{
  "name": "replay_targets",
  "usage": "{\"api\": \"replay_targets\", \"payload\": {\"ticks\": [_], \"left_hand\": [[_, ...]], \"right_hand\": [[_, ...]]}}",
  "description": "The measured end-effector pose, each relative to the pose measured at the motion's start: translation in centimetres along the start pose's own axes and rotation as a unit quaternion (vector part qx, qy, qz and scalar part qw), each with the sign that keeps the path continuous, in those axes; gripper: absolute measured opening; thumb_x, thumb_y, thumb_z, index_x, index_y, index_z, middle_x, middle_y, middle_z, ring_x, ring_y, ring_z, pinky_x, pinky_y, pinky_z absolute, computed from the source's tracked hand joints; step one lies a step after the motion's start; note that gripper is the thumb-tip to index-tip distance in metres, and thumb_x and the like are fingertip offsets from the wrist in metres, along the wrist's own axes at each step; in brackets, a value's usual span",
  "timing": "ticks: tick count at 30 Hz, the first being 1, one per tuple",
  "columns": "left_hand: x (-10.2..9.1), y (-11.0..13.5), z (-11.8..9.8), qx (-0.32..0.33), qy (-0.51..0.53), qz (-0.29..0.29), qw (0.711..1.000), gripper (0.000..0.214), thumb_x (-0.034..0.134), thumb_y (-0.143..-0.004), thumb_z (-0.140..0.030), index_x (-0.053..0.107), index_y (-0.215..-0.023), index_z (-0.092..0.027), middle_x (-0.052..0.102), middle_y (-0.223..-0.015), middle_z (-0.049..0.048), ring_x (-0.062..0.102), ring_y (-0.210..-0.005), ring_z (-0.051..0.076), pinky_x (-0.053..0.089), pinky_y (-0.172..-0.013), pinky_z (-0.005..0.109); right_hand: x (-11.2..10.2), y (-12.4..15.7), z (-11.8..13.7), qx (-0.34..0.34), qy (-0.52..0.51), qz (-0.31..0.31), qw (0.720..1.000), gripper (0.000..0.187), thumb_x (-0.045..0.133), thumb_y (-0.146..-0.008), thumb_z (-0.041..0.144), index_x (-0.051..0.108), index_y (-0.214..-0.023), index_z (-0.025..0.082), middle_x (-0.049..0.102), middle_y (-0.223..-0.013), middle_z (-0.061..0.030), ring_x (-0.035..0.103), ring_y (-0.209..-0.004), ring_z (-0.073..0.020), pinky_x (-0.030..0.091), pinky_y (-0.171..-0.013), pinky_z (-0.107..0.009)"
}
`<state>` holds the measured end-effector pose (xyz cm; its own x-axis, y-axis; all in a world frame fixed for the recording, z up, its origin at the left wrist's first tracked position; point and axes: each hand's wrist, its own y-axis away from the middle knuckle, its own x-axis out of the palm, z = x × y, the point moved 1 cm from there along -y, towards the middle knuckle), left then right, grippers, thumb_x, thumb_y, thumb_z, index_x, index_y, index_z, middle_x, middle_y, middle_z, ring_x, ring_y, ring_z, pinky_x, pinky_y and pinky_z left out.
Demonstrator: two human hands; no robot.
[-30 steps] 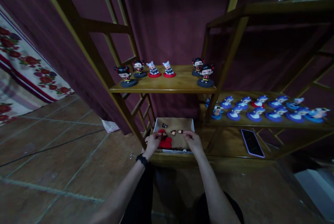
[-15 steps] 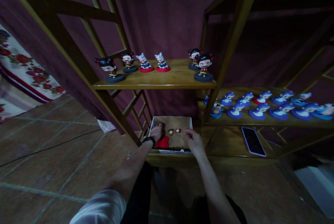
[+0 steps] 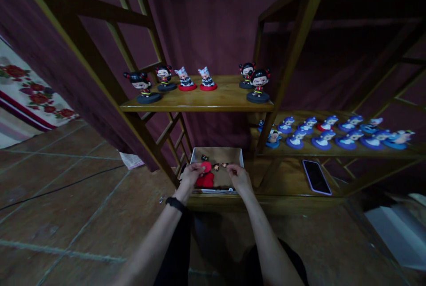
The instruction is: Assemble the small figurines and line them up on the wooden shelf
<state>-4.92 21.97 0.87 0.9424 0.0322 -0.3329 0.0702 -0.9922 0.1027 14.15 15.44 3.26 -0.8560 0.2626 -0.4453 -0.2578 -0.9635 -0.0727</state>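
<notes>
A shallow cardboard box (image 3: 233,155) lies on the low wooden shelf in front of me. Inside it are red round bases (image 3: 204,181) and a few tiny figurine parts (image 3: 220,165). My left hand (image 3: 192,175) is closed on a red round base (image 3: 206,167) at the box's left side. My right hand (image 3: 238,176) rests over the box's front right part with its fingers curled near the tiny parts; what it holds, if anything, is hidden.
Several black-haired and white figurines (image 3: 142,84) stand on the middle shelf (image 3: 219,99). Several blue figurines (image 3: 321,141) fill the right shelf. A phone (image 3: 316,176) lies face up on the low shelf. Wooden posts (image 3: 143,137) flank the box. Tiled floor lies to the left.
My left hand reached to the box's back left, then drew back to the front holding a red base. My right hand stayed at the box's front right.
</notes>
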Motion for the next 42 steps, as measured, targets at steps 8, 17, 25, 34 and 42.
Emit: {"api": "replay_targets", "payload": {"ticks": [8, 17, 25, 34, 42], "left_hand": [[-1.7, 5.3, 0.8, -0.180, 0.360, 0.037, 0.915, 0.014, 0.062, -0.066, -0.004, 0.061, -0.078, -0.012, 0.064, -0.065, 0.0018, 0.058, -0.053, 0.007, 0.046, -0.053, 0.017], [-5.4, 12.1, 5.1, -0.250, 0.396, -0.038, 0.883, 0.018, 0.068, -0.064, -0.010, 0.059, -0.079, -0.016, 0.066, -0.074, 0.0018, 0.061, -0.060, 0.009, 0.049, -0.056, 0.019], [-7.2, 15.2, 10.3, -0.310, 0.387, -0.061, 0.866, 0.023, 0.069, -0.062, -0.012, 0.059, -0.082, -0.018, 0.065, -0.082, 0.0022, 0.063, -0.068, 0.013, 0.052, -0.059, 0.022], [-8.6, 15.2, 9.3, -0.278, 0.397, -0.056, 0.873, 0.021, 0.067, -0.064, -0.010, 0.059, -0.082, -0.016, 0.067, -0.080, 0.0050, 0.066, -0.072, 0.019, 0.055, -0.063, 0.026], [-7.4, 13.1, 3.5, -0.216, 0.458, -0.016, 0.862, 0.018, 0.057, -0.070, -0.002, 0.057, -0.085, -0.011, 0.068, -0.082, 0.0101, 0.066, -0.075, 0.019, 0.055, -0.074, 0.033]], "right_hand": [[4.7, -0.7, -1.1, -0.026, 0.039, 0.039, 0.998, 0.019, 0.048, -0.076, 0.023, 0.065, -0.083, 0.025, 0.069, -0.083, 0.0006, 0.062, -0.077, -0.0144, 0.046, -0.073, -0.024], [10.2, -3.9, -0.7, -0.047, 0.217, 0.106, 0.969, 0.028, 0.039, -0.083, 0.014, 0.063, -0.094, 0.021, 0.066, -0.096, -0.0052, 0.059, -0.089, -0.0157, 0.041, -0.080, -0.024], [13.5, -4.7, -0.7, -0.188, 0.297, 0.227, 0.908, 0.037, 0.039, -0.081, 0.006, 0.059, -0.106, 0.023, 0.042, -0.133, -0.0032, 0.037, -0.121, -0.0192, 0.030, -0.099, -0.033], [11.9, -5.5, 1.1, -0.063, 0.186, 0.097, 0.976, 0.024, 0.046, -0.079, 0.011, 0.057, -0.099, 0.017, 0.060, -0.106, -0.0105, 0.060, -0.085, -0.0166, 0.046, -0.075, -0.029], [8.9, 0.1, 4.8, 0.107, -0.461, 0.155, 0.867, 0.030, 0.071, -0.061, 0.032, 0.060, -0.084, 0.016, 0.062, -0.069, -0.0001, 0.057, -0.054, -0.0090, 0.050, -0.053, -0.022]]}}
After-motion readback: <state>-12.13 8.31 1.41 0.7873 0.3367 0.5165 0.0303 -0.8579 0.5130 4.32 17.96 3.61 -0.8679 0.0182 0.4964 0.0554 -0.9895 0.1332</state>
